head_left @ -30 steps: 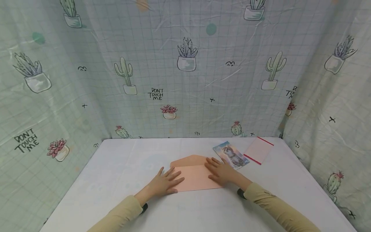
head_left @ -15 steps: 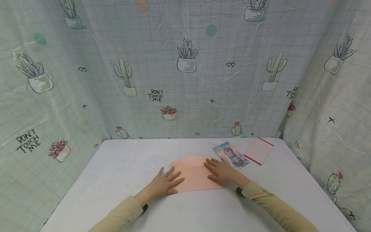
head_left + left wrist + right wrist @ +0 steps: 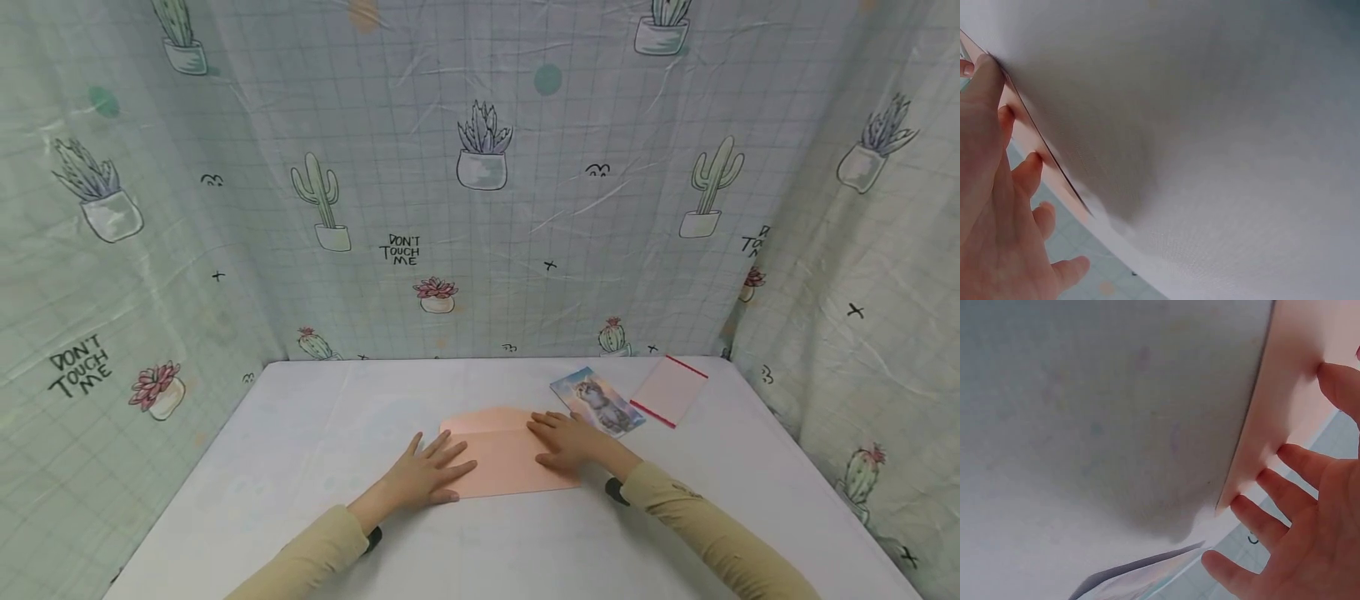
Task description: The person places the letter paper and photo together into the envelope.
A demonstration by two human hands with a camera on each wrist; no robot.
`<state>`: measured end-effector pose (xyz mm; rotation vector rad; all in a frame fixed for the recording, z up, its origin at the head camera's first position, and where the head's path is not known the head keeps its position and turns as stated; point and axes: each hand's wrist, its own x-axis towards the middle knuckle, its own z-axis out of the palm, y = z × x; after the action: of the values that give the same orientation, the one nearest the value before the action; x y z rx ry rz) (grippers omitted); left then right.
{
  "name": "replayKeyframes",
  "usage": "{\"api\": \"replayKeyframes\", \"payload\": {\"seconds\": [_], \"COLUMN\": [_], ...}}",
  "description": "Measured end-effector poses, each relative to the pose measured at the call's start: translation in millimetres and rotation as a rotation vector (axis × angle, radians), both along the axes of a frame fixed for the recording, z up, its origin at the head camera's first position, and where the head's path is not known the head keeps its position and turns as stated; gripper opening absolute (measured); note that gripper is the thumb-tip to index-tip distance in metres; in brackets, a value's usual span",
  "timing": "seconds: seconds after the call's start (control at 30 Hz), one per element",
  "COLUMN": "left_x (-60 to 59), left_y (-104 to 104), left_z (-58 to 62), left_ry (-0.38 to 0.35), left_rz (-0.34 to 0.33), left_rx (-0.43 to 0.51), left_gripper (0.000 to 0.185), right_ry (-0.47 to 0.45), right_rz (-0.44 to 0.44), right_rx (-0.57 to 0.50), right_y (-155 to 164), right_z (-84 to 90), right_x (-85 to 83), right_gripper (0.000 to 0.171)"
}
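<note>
At far left, a pale gridded cloth [image 3: 172,283] printed with potted plants hangs beside the white table [image 3: 262,467] and continues along its back and right side. A beige left sleeve [image 3: 303,554] reaches in from the near edge, with a black band [image 3: 373,540] at the wrist. The left hand [image 3: 420,479] lies with its fingers spread on the left end of a peach envelope [image 3: 502,467]; it is released, touching the paper without clasping it, and its little finger sits off to the left of the envelope. The envelope lies flat near the middle of the table, between the two hands, its flap unfolded on the far side. At its right end rests the right hand [image 3: 576,442], also loosened and grasping nothing, its extended thumb and fingers on the paper. Just beyond this hand lies a kitten card [image 3: 598,402], set at a slant; the hand partly covers its near corner, though whether they touch cannot be told. Farther right, near the card, is a clear sheet [image 3: 670,390] with red strips along two opposite edges.
</note>
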<state>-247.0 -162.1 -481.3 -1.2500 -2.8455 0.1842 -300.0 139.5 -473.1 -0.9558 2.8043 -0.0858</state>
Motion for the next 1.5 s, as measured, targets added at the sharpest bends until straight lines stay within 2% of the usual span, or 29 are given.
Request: {"api": "replayKeyframes", "payload": {"seconds": [0.23, 0.47, 0.67, 0.9, 1.17, 1.5], "left_x": [1.0, 1.3, 2.5, 4.6, 6.5, 7.8], "left_y": [1.0, 1.9, 2.4, 2.3, 2.4, 2.4], "left_z": [-1.8, -4.0, -4.5, -5.6, -4.7, -4.1], "left_ry": [-0.007, 0.019, 0.01, 0.04, 0.008, -0.003], "left_rz": [-0.002, 0.012, 0.025, 0.01, 0.032, 0.001], "left_rx": [0.014, -0.02, -0.012, 0.012, 0.006, 0.045], "left_gripper": [0.052, 0.053, 0.052, 0.053, 0.053, 0.048], "right_ry": [-0.003, -0.008, -0.005, 0.001, -0.005, -0.01], "right_rz": [-0.012, -0.004, -0.007, -0.009, -0.006, -0.003], "right_rx": [0.018, 0.02, 0.033, 0.043, 0.04, 0.024], "right_y": [0.1, -0.2, -0.2, -0.3, -1.0, 3.4], "right_z": [-1.0, 0.2, 0.2, -2.3, -3.1, -6.3], "right_x": [0.2, 1.7, 2.2, 3.1, 5.0, 6.5], "right_gripper": [0.06, 0.06, 0.06, 0.059, 0.06, 0.06]}}
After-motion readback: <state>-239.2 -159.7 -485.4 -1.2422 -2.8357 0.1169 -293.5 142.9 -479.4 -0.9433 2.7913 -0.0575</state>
